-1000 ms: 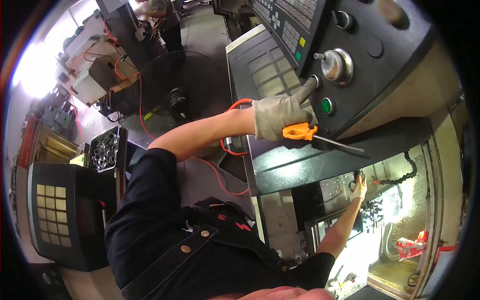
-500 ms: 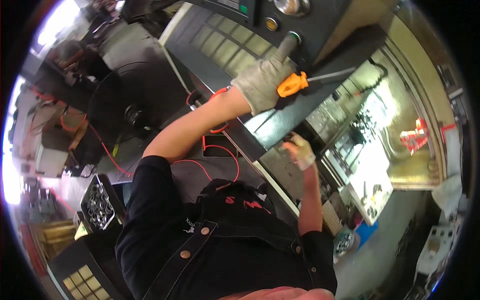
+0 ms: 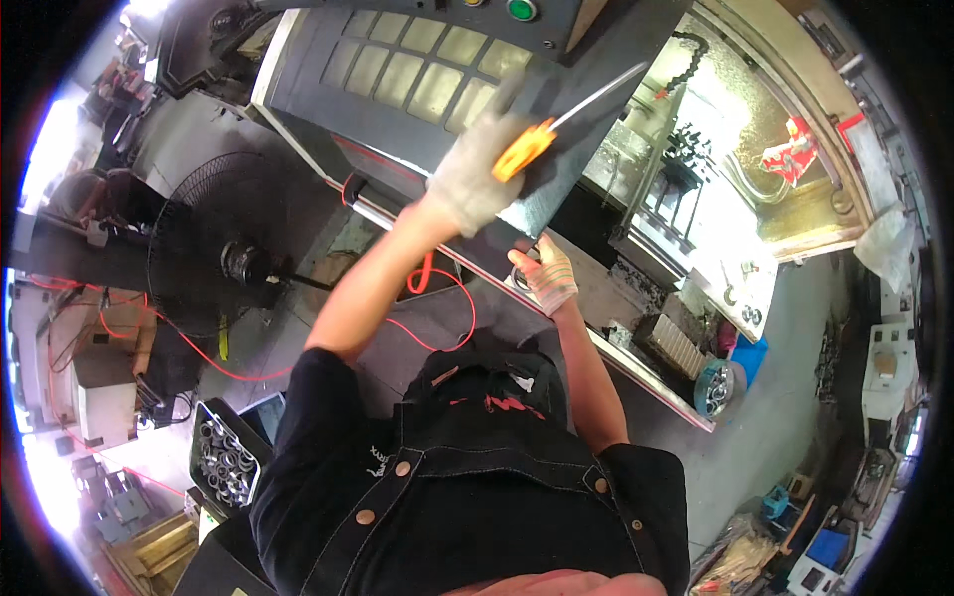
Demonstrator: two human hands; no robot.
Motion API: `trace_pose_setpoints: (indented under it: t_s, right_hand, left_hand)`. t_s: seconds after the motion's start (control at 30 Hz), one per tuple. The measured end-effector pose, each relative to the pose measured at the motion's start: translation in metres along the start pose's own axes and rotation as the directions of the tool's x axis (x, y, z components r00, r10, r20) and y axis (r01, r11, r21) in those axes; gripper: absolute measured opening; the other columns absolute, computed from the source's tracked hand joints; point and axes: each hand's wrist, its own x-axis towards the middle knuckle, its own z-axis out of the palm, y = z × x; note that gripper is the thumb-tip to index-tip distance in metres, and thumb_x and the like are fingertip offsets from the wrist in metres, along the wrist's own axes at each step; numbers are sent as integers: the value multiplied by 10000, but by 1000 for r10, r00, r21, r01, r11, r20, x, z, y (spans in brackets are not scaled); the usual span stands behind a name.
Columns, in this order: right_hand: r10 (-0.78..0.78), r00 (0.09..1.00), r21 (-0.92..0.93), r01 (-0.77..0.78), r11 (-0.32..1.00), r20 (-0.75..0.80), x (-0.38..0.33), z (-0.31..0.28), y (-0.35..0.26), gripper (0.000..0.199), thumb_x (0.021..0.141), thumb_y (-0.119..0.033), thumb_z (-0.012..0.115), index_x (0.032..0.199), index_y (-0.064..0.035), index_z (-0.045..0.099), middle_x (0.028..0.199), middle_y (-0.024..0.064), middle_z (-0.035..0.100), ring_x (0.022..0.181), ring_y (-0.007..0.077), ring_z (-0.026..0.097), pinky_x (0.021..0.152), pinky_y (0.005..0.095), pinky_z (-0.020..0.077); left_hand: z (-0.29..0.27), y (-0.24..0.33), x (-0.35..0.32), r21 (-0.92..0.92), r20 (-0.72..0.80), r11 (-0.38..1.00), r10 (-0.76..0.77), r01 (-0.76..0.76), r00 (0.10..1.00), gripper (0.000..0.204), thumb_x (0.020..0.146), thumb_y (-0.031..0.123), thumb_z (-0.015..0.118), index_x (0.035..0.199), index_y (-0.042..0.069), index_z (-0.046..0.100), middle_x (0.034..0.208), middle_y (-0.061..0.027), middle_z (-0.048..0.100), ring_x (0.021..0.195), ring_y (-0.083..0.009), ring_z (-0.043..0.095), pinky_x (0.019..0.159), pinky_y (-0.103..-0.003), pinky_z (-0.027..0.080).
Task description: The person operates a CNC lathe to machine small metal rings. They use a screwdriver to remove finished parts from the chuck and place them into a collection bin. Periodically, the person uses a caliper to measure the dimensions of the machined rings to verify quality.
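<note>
My left hand (image 3: pixel 477 174), in a pale work glove, is closed around the orange handle of a screwdriver (image 3: pixel 525 149). Its long metal shaft points up and right, across the dark machine door (image 3: pixel 571 109). Motion blurs the fingers a little. A green push button (image 3: pixel 521 9) sits on the control panel above this hand. My right hand (image 3: pixel 545 274), gloved with bare fingertips, is at the door's lower edge, fingers bent. A small greyish curved thing shows by those fingers; I cannot make out what it is.
On the right, the lit machine interior (image 3: pixel 696 199) has a white tray (image 3: pixel 730 288) with small metal parts. A basket of parts (image 3: pixel 717 387) stands below it. At left are a fan (image 3: pixel 238 260), a red hose (image 3: pixel 234 372) and a bin of metal rings (image 3: pixel 227 462).
My left hand has come off the green button and moved down and left with the screwdriver. My right hand has moved in from the machine opening to the door's edge. The view has shifted.
</note>
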Motion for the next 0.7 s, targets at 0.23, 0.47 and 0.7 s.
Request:
trace_pose_setpoints:
  t_s: [0.23,0.47,0.7]
  right_hand:
    - [132,987,244,-108,964,-86,-42,-35,40,281,744,-95,657,1002,-55,551,802,46,639,678,112,576,606,266,457]
    - [217,950,213,-169,962,-223,-102,-102,47,325,741,-133,665,1027,-67,526,778,55,624,638,148,569,596,281,461]
    - [267,921,431,-127,893,-283,-150,-154,89,401,710,-30,665,1080,-56,512,828,29,613,701,99,545,634,256,457]
  left_hand:
    - [62,10,-161,-377,151,910,-122,171,981,432,623,-53,541,1041,53,521,1163,-167,474,1022,-320,516,844,-366,431]
    - [126,63,-212,-403,359,898,-20,175,933,409,632,-75,486,1012,62,554,1251,-242,430,1131,-387,452,883,-386,411]
    - [186,106,-191,-327,434,944,198,-51,879,396,638,-73,526,1014,53,522,1135,-193,508,983,-351,530,806,-394,439]
